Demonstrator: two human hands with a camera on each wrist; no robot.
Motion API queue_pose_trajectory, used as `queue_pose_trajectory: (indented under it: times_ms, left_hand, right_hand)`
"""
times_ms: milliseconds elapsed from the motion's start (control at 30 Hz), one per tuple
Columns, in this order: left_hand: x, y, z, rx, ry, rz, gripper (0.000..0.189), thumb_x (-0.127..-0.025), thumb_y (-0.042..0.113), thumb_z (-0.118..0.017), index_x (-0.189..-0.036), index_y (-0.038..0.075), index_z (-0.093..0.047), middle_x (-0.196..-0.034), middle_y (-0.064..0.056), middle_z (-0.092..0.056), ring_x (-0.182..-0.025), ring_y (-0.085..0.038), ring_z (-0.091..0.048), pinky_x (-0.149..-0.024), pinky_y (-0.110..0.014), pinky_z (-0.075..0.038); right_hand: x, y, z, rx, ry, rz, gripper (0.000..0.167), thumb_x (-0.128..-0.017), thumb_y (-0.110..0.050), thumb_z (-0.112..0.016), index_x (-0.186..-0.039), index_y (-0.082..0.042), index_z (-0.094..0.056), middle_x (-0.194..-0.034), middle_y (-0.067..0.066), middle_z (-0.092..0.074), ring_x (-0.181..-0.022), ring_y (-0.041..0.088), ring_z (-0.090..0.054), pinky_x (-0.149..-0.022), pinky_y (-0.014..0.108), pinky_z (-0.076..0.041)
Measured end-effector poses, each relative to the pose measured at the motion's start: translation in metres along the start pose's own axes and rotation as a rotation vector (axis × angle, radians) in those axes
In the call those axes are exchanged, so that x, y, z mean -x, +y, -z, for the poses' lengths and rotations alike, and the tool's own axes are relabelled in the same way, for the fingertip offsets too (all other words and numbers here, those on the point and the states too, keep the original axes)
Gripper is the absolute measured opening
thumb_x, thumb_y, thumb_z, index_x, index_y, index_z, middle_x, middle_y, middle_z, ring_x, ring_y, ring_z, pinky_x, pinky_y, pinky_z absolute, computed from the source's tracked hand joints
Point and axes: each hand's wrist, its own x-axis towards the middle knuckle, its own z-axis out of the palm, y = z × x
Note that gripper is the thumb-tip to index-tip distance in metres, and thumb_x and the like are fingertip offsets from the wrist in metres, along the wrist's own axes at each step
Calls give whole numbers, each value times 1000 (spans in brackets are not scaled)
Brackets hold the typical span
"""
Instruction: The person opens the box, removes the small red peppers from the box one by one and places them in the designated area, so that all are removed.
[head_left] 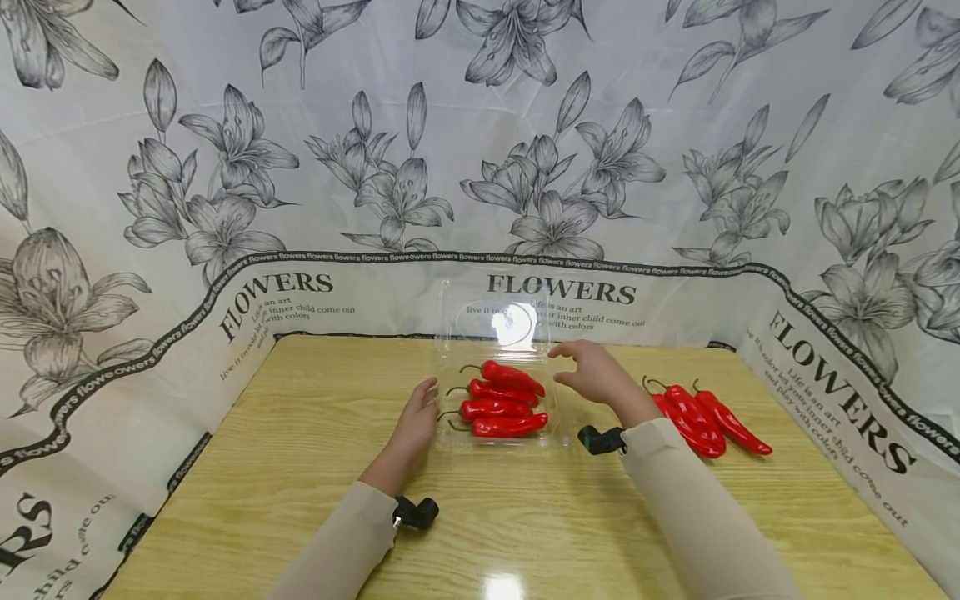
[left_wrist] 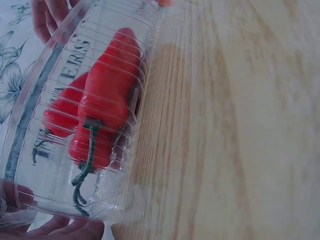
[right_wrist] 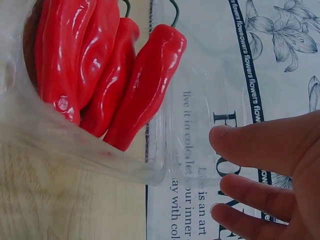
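A clear plastic clamshell box (head_left: 553,432) stands on the table with its transparent lid (head_left: 457,321) raised at the back. Several red peppers (head_left: 510,427) with green stems lie side by side inside it; they also show through the ribbed wall in the left wrist view. My left hand (head_left: 417,417) is at the box's left side, fingers extended along the wall; whether it presses the plastic I cannot tell. Beside the lid's right edge is my right hand (head_left: 596,375), thumb and fingers spread apart (right_wrist: 255,195) with nothing between them.
More red peppers (head_left: 693,421) lie on the wooden table (head_left: 315,433) to the right, beyond my right wrist. White cloth (head_left: 397,292) printed with flowers and lettering hangs behind the table and along both sides.
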Motion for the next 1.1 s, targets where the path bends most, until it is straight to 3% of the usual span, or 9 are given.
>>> queue_pose_trajectory:
  times_ms: [833,1100]
  left_hand:
    - [2,1,-2,-3,2,-17,51,-102,9,-31,-152,15,-26,-158,-16,-28,-146,-36,-24,-119,-53,-22]
    - [2,1,-2,17,1,-7,51,-102,10,-32,-152,16,-26,-158,-15,-27,-147,-34,-23,-119,-52,-21]
  right_hand:
    - [-20,-25,-15,-40,-64,17,37,-86,-12,-66,-122,-8,-64,-130,19,-60,-122,40,-53,-104,55,-42]
    - [-27,-25,-23,-52,-87,-15,34,-86,-14,-68,-121,-12,-65,-124,15,-63,-112,34,-57,-97,51,-49]
